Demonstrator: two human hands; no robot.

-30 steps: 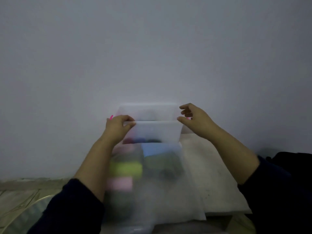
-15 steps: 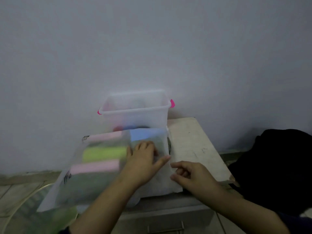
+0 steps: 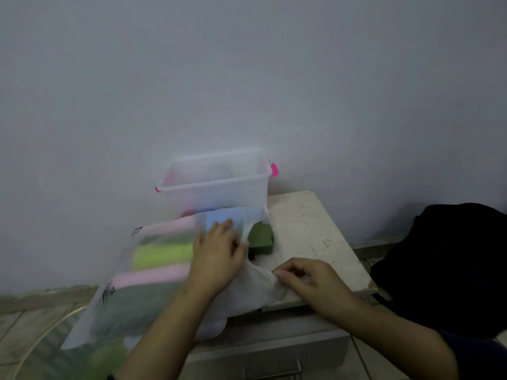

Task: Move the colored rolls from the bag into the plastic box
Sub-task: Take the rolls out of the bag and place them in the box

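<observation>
A translucent plastic bag (image 3: 131, 292) lies on its side across the white cabinet top (image 3: 310, 237), holding pink, lime-green, blue and dark-green rolls. A dark-green roll (image 3: 260, 238) pokes out of the bag's mouth. My left hand (image 3: 219, 256) lies flat on the bag next to that roll, fingers on the blue roll (image 3: 219, 216). My right hand (image 3: 310, 278) pinches the bag's loose edge near the cabinet's front. The clear plastic box (image 3: 216, 185) with pink handles stands behind the bag against the wall, with something pinkish and blue dimly visible inside.
A black cloth heap (image 3: 444, 264) sits to the right of the cabinet. A drawer with a metal handle (image 3: 271, 371) is below the top. The bag overhangs the cabinet's left side above a tiled floor (image 3: 16, 333).
The bag, held upright in front of the box a second ago, now lies on its side. My left hand pressed onto it, my right pinched its edge, and a dark-green roll emerged.
</observation>
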